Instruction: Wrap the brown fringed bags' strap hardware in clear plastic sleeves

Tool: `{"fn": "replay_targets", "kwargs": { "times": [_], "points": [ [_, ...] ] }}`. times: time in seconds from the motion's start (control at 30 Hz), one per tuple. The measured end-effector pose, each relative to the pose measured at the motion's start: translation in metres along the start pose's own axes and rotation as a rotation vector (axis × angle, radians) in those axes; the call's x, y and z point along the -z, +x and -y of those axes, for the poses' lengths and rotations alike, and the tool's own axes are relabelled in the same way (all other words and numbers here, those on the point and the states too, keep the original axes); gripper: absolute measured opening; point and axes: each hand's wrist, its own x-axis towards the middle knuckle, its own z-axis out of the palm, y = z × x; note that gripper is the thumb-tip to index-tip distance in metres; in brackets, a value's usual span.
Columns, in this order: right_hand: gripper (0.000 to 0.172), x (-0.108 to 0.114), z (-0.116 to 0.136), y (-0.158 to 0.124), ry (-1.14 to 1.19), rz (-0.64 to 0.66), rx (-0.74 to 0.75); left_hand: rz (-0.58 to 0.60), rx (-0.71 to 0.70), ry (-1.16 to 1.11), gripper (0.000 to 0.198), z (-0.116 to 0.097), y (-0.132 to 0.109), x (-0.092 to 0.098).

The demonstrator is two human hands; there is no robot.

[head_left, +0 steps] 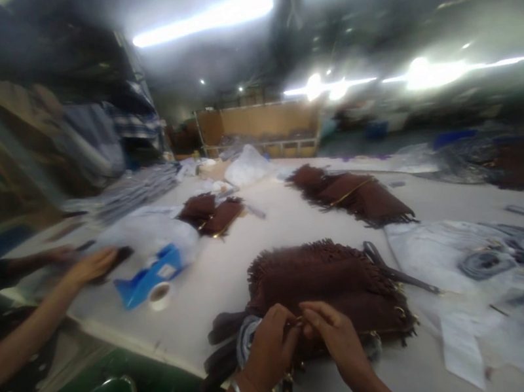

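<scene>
A dark brown fringed bag lies flat on the pale table, with gold rings along its near edge. Over its near left part, my left hand and my right hand meet fingertip to fingertip. Both are closed in a pinch around something small, too blurred to name. A bracelet circles my left wrist. Dark straps and a grey coiled strap lie beside my left hand. Another dark strap extends from the bag's right side.
More brown fringed pieces lie farther back. At left, a blue tape dispenser and white tape roll sit near another person's hands. Plastic bags with grey straps cover the right side. Another person's arm shows at far right.
</scene>
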Motion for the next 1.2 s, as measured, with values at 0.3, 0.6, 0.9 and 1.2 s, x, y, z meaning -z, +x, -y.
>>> {"fn": "replay_targets", "kwargs": {
  "times": [0.3, 0.6, 0.9, 1.2],
  "points": [
    [0.029, 0.013, -0.002, -0.009, -0.082, 0.007, -0.001, -0.099, 0.111, -0.252, 0.007, 0.005, 0.005, -0.002],
    [0.024, 0.005, -0.005, -0.019, -0.204, 0.024, 0.095, -0.093, 0.155, -0.420, 0.005, 0.007, 0.004, -0.004],
    [0.022, 0.005, -0.013, -0.021, -0.242, -0.032, 0.130, -0.103, 0.100, -0.360, 0.009, 0.001, 0.004, -0.005],
    [0.018, 0.008, -0.014, -0.022, -0.291, -0.003, 0.170, -0.088, 0.017, -0.190, 0.007, 0.005, 0.001, -0.014]
  ]
}}
